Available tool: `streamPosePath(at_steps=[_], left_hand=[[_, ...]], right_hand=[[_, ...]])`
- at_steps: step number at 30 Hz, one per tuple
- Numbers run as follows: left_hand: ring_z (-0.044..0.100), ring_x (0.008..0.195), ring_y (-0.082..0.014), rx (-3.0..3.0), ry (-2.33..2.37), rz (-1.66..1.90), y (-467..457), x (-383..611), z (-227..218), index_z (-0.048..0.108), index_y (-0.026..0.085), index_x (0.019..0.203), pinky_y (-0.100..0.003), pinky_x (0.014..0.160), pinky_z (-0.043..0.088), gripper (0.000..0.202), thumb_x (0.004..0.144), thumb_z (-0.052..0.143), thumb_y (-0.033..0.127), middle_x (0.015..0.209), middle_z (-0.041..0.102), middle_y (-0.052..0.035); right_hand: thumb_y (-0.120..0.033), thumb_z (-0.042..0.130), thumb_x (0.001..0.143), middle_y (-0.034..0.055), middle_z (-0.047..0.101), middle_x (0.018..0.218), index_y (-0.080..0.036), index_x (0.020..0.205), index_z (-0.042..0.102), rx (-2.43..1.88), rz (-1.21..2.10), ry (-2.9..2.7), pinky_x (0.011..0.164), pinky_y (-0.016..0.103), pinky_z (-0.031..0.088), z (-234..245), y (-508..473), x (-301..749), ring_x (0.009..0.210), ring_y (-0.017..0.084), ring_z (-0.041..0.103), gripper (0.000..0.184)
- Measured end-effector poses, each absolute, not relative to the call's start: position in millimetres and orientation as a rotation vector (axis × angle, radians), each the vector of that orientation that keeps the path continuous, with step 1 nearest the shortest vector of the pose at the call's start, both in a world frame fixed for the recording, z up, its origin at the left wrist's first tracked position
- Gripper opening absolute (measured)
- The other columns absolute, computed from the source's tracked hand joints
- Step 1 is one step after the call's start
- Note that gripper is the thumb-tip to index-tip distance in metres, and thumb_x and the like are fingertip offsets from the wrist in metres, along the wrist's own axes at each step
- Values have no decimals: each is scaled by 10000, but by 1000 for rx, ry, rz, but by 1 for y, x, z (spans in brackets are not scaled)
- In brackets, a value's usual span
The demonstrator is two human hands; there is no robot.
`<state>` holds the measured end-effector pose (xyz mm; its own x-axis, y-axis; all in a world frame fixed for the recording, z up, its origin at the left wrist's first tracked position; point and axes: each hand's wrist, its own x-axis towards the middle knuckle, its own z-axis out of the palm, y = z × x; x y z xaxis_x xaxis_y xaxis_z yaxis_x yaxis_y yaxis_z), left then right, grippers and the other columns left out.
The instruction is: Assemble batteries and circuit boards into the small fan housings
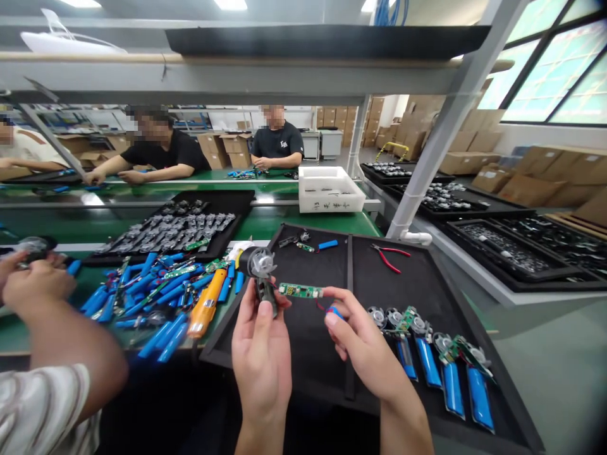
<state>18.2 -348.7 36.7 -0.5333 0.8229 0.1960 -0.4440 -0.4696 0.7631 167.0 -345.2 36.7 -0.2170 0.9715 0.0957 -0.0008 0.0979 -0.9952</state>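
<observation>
My left hand [263, 341] is closed around the dark handle of a small fan unit [260, 262], its clear impeller facing up. In my right hand [355, 328] the fingers pinch a green circuit board [301, 291] by its right end, with a blue battery [334, 312] partly hidden in the same grip. Thin red wire hangs between board and battery. The board's left end is close to the fan unit; whether they touch I cannot tell. Both hands are above a black divided tray [317, 341], where several fan assemblies with blue batteries [453, 388] lie at right.
Red-handled pliers [391, 258] lie in the tray's right half. Left of it are piled blue batteries [156, 284] and a yellow-orange tool [207, 303]. A white foam box [331, 189] stands behind. A co-worker's hands [35, 275] are at far left; a shelf beam [227, 79] crosses above.
</observation>
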Motion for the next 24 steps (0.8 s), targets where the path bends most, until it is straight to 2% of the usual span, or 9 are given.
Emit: streamPosePath(at_steps=[2, 4, 6, 8, 12, 16, 18, 21, 24], left_hand=[[606, 1233, -210, 707, 862, 2075, -351, 18, 39, 643, 322, 1339, -318, 1029, 505, 391, 948, 645, 306, 1398, 625, -43], [596, 1267, -219, 709, 862, 2046, -353, 18, 39, 647, 333, 1333, -320, 1045, 499, 389, 944, 653, 321, 1404, 629, -40], [635, 1210, -216, 716, 846, 1984, -355, 18, 37, 658, 320, 1322, -313, 1022, 517, 386, 936, 667, 322, 1358, 661, -53], [679, 1112, -202, 726, 831, 1915, -357, 19, 34, 660, 304, 1322, -305, 975, 545, 398, 925, 687, 312, 1304, 689, -63], [698, 997, -165, 763, 871, 1814, -360, 21, 27, 646, 294, 1346, -274, 918, 563, 430, 920, 705, 298, 1270, 696, -57], [667, 1146, -208, 791, 929, 1768, -362, 23, 24, 617, 312, 1383, -319, 1026, 520, 441, 946, 673, 323, 1361, 650, -57], [634, 1218, -235, 888, 1009, 1763, -363, 23, 26, 612, 316, 1393, -344, 1072, 490, 448, 949, 668, 328, 1381, 634, -57], [574, 1300, -257, 1113, 1137, 1767, -366, 25, 34, 659, 310, 1345, -316, 1076, 481, 409, 937, 677, 329, 1410, 605, -45], [555, 1315, -265, 1193, 1219, 1773, -368, 27, 40, 705, 294, 1284, -263, 1019, 506, 379, 910, 702, 354, 1411, 601, -40]], right_hand=[[-436, 539, 1016, -44, 523, 701, -277, 1309, 600, -1041, 1308, -1573, 619, 252, 443, 41, -347, 165, 633, 135, 498, 339], [-390, 507, 1039, -37, 592, 723, -270, 1251, 617, -994, 1378, -1680, 736, 274, 468, 45, -348, 163, 724, 151, 572, 267], [-342, 536, 1026, -5, 682, 904, -255, 1165, 630, -933, 1415, -1684, 860, 294, 478, 46, -347, 161, 898, 177, 633, 189], [-339, 569, 1008, 18, 686, 1062, -246, 1135, 622, -890, 1417, -1625, 941, 310, 470, 45, -346, 160, 1023, 197, 633, 166], [-415, 535, 1030, -2, 652, 851, -227, 1166, 604, -843, 1457, -1525, 870, 307, 483, 42, -345, 159, 864, 175, 623, 242], [-353, 621, 994, 23, 667, 1093, -234, 1118, 614, -859, 1414, -1536, 923, 301, 479, 42, -344, 155, 1012, 184, 629, 172], [-321, 641, 981, 19, 664, 1131, -244, 1140, 604, -856, 1398, -1553, 951, 301, 477, 42, -343, 153, 1060, 190, 626, 181], [-322, 657, 972, -2, 674, 1041, -240, 1106, 616, -856, 1362, -1595, 885, 273, 484, 44, -341, 150, 981, 176, 626, 162], [-336, 565, 1024, -23, 642, 863, -213, 963, 627, -884, 1312, -1635, 762, 240, 463, 46, -341, 149, 816, 142, 592, 150]])
